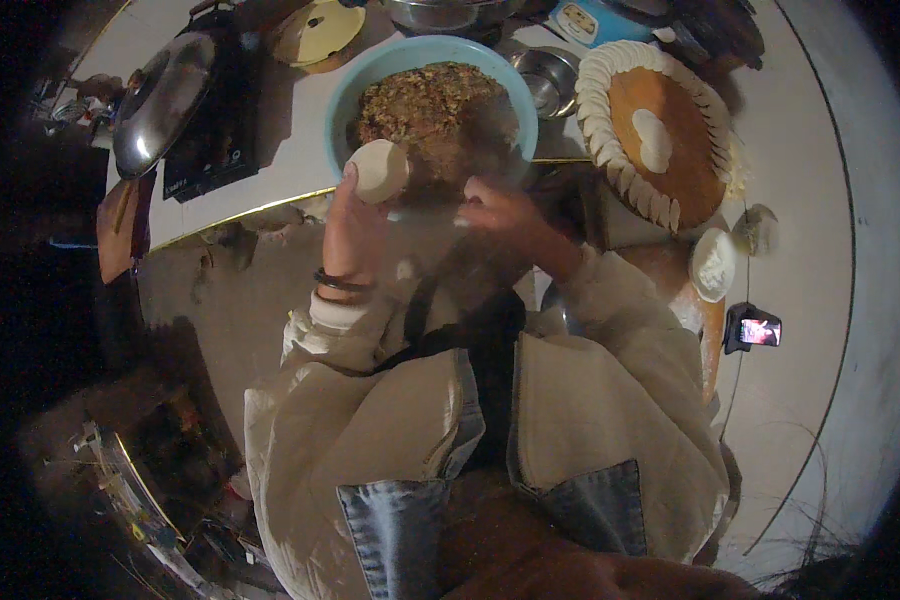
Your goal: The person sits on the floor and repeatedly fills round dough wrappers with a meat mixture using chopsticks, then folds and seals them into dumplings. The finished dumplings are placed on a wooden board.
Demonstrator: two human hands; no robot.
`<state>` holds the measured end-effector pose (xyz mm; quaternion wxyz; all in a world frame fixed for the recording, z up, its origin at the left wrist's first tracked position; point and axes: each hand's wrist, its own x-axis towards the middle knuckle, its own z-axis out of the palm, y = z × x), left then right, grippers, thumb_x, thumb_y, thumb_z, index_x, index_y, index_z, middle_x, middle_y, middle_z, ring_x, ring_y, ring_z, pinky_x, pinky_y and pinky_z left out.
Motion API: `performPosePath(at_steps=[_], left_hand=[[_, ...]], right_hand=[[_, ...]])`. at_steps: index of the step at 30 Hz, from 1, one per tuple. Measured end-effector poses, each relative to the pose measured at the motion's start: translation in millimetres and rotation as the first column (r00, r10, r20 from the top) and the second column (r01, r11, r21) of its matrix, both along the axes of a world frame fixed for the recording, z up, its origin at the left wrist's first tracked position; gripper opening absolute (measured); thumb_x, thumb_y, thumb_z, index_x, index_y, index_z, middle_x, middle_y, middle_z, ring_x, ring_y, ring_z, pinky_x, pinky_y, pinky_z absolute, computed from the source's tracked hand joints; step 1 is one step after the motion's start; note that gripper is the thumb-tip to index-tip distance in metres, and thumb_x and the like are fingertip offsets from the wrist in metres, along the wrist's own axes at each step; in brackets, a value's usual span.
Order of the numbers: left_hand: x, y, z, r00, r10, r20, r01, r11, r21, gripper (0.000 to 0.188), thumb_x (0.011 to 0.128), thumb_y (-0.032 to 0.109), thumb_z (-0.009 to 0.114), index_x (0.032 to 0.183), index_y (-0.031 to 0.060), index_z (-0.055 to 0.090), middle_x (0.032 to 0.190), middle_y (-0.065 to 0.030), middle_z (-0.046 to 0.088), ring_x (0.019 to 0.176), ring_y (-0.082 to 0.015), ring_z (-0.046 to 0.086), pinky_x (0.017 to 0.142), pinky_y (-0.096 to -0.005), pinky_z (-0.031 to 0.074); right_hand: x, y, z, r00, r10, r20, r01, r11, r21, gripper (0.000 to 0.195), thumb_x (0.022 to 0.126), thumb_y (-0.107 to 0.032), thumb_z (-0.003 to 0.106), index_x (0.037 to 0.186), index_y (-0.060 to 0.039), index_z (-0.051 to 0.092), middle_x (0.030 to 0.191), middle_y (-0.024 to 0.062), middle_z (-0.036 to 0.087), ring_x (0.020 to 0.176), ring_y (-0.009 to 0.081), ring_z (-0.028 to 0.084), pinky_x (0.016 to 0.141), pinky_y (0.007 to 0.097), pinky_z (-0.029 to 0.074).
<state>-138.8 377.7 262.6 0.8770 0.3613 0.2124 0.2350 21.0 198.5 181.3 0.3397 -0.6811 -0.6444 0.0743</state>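
Observation:
My left hand (351,232), with a dark band at the wrist, holds up a round dough wrapper (379,171) near the front rim of a light-blue basin (335,112). The wrapper looks flat and unfolded. Brown-green minced filling (431,97) is heaped in the basin. Close to the basin's front right edge is my right hand (508,219), its fingers curled. Blur and shadow hide whether anything is between those fingers. On the right, a round wooden board (679,97) carries a ring of pleated dumplings (596,131) along its edge, with a few loose wrappers (651,139) in the middle.
A steel bowl (547,79) sits between basin and board. Beyond the board's near end are a white bowl of flour (714,268) and a lit phone (760,331). To the left, a metal lid (166,101) leans over a black cooktop (210,169); a yellow lid (319,34) lies behind.

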Motion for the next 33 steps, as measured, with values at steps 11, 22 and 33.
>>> performPosePath(at_steps=[11, 22, 33], left_hand=[[-18, 12, -17, 0.997, 0.070, -0.042, -0.070, 0.997, -0.020, 0.050, 0.100, 0.037, 0.045, 0.134, -0.0006, 0.044, 0.135, -0.0144, 0.051, 0.127, -0.0278, 0.047, 0.109, -0.0402, 0.034], [-13, 18, -23, 0.999, 0.047, -0.014, -0.047, 0.999, -0.020, 0.051, 0.099, 0.035, 0.046, 0.134, -0.0023, 0.043, 0.135, -0.0145, 0.051, 0.127, -0.0273, 0.046, 0.110, -0.0412, 0.032], [-12, 19, -16, 1.000, 0.004, -0.020, -0.005, 0.999, -0.035, 0.052, 0.098, 0.036, 0.048, 0.134, -0.0012, 0.044, 0.133, -0.0140, 0.052, 0.127, -0.0271, 0.046, 0.110, -0.0395, 0.032]], right_hand=[[49, 16, 0, 0.977, -0.173, -0.128, 0.183, 0.980, 0.072, 0.017, 0.079, 0.001, 0.061, 0.096, -0.0003, 0.062, 0.088, 0.0121, 0.060, 0.083, 0.0317, 0.061, 0.070, 0.0389, 0.050], [15, 10, 15, 0.874, -0.354, -0.335, 0.292, 0.930, -0.222, 0.012, 0.086, -0.009, 0.060, 0.093, -0.0013, 0.067, 0.085, 0.0132, 0.068, 0.076, 0.0257, 0.068, 0.072, 0.0359, 0.053], [16, 41, -56, 0.896, -0.238, -0.374, 0.262, 0.965, 0.016, 0.019, 0.086, -0.003, 0.060, 0.103, 0.0033, 0.061, 0.089, 0.0132, 0.068, 0.076, 0.0205, 0.069, 0.072, 0.0321, 0.054]])
